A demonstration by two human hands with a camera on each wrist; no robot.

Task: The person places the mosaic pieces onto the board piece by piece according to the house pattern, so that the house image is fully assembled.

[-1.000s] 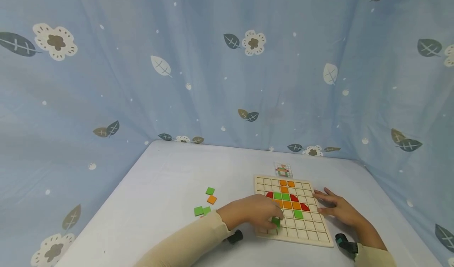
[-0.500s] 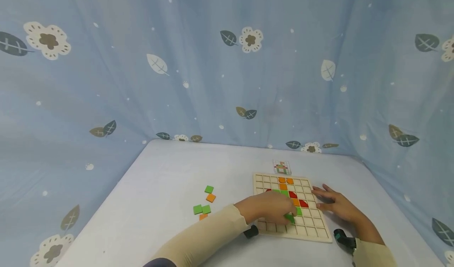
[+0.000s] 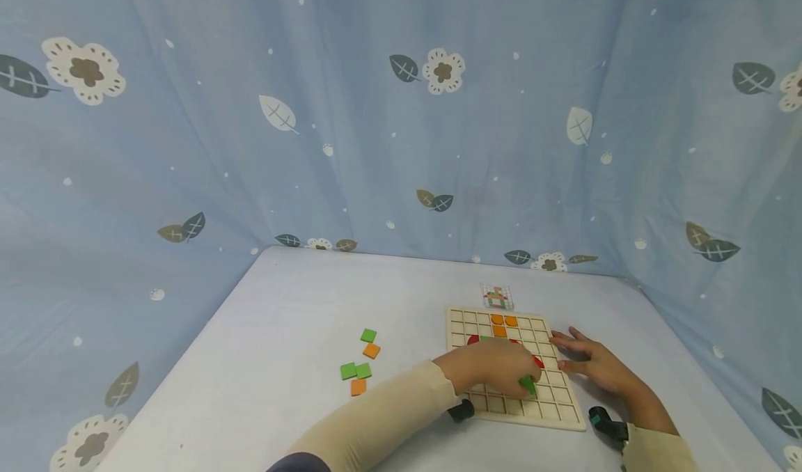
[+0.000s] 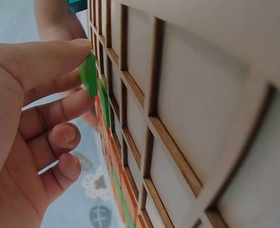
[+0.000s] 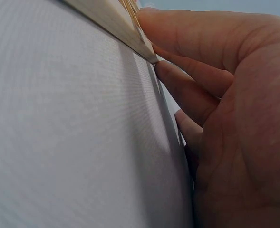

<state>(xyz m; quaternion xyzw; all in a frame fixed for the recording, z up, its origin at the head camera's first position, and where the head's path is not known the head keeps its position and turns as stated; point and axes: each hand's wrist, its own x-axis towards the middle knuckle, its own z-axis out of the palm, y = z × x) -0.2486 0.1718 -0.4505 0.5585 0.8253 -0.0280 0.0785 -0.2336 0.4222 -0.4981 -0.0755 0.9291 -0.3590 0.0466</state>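
Watching from my distant station, I saw the left hand (image 3: 498, 369) over a flat, pale wooden board (image 3: 554, 392) ruled into a grid of shallow square cells. Its thumb and forefinger were clamped on a thin green tile (image 4: 89, 76), tilted above the board's near half, just beside another green tile (image 4: 104, 103) lying in the grid. I could not tell whether the pinched tile touched the board. The right hand (image 3: 595, 367) had its fingers spread apart, touching the board's right edge. Farther up the grid I saw flat orange pieces (image 3: 499, 331), with red curved pieces (image 3: 473, 339) partly hidden by the left hand. Just beyond the board lay a small printed card (image 3: 497, 296) bearing a coloured grid pattern. Well to the left, three green square tiles (image 3: 363, 370) and two orange square tiles (image 3: 358, 387) rested loose on the white tabletop (image 3: 313, 305).
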